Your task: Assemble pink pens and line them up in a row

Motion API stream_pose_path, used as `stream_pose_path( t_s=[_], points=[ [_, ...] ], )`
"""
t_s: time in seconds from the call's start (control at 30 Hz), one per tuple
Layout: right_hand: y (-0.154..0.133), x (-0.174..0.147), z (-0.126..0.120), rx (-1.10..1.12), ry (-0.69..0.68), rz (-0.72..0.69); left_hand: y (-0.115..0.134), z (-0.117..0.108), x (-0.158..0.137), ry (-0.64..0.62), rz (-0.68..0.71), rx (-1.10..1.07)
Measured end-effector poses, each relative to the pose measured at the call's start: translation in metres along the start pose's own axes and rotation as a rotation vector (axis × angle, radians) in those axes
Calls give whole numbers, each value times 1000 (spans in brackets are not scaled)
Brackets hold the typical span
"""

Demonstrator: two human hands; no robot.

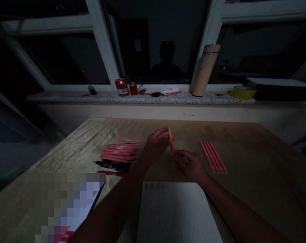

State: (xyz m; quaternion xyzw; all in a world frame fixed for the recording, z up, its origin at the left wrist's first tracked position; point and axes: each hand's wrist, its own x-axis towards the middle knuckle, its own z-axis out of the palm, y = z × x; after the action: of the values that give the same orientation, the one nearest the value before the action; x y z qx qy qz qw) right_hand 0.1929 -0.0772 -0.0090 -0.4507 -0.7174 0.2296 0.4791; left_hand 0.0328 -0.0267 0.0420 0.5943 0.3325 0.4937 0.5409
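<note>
Between my two hands a pink pen stands nearly upright above the table. My left hand pinches its upper part with thumb and fingers. At its lower end, the fingertips of my right hand close on the pen. Right of my hands, several pink pens lie side by side in a slanted row. To the left is a looser pile of pink pens with white labels, and one more pink pen lies just beyond it. Black pens and a red pen sit nearer me.
A lined notebook lies in front of me on the table. On the stone windowsill stand a red can, a small red jar, a tall tan cylinder and a yellow tape roll. The lower left is pixelated.
</note>
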Motion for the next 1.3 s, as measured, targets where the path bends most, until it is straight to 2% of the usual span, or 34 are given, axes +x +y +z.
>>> stream_pose_path(
  t_s=[0.27, 0.5, 0.7, 0.93, 1.13, 1.3],
  points=[
    [-1, 1, 0, 10, -1, -12, 1, 1, -1, 77, -9, 75],
    [0, 0, 0, 11, 7, -3, 3, 1, 0, 12, -26, -44],
    [-2, 0, 0, 12, 2, -6, 0, 1, 0, 81, -19, 35],
    [1, -1, 0, 13, -9, 7, -1, -1, 1, 12, -18, -18],
    [1, 0, 1, 22, -6, 16, -4, 1, 1, 85, -12, 17],
    [1, -1, 1, 41, -16, 14, 0, -2, -1, 54, -29, 17]
  ],
)
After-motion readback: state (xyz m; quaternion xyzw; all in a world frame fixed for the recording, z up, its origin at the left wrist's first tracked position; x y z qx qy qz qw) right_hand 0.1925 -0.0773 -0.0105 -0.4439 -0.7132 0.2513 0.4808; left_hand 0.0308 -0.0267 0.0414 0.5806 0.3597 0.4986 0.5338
